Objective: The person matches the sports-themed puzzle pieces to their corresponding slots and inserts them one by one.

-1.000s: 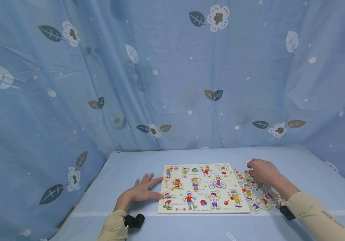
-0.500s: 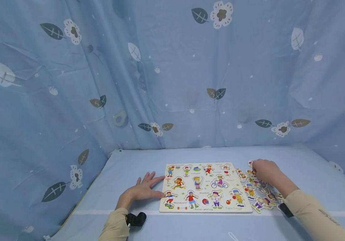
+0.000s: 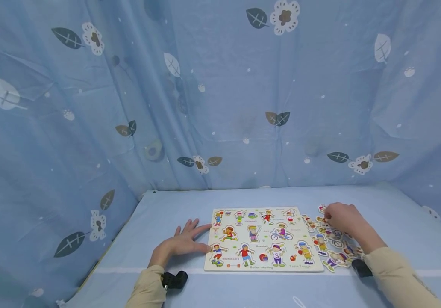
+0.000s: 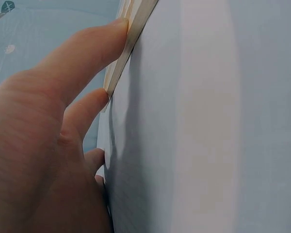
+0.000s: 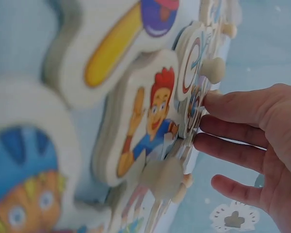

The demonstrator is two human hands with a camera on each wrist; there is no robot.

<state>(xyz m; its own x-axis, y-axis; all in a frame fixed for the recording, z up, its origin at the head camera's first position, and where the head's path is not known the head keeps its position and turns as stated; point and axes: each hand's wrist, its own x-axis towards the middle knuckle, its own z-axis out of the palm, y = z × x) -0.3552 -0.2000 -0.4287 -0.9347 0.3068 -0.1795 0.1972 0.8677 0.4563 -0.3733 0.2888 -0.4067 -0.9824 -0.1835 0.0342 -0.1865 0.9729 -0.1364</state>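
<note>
A wooden puzzle board (image 3: 263, 234) printed with children playing sports lies flat on the table. My left hand (image 3: 183, 241), fingers spread, rests beside its left side. In the left wrist view, the thumb and a finger of that hand (image 4: 43, 102) touch the board's edge (image 4: 128, 46). My right hand (image 3: 345, 219) is over the heap of loose puzzle pieces (image 3: 320, 244) right of the board. In the right wrist view, the thumb and first fingers of this hand (image 5: 262, 126) pinch at a puzzle piece (image 5: 193, 114); its knob is hidden by the fingertips.
Several knobbed pieces overlap there, among them a red-haired figure (image 5: 157, 111) and a bat piece (image 5: 114, 46). One small piece (image 3: 322, 208) sits at the heap's far end. A blue flowered curtain (image 3: 239, 94) hangs behind the pale blue table (image 3: 220, 291).
The head view has shifted slightly, moving the whole scene a little to the right. My right hand stays at the far end of the heap, its wrist turning slightly; my left hand keeps its place.
</note>
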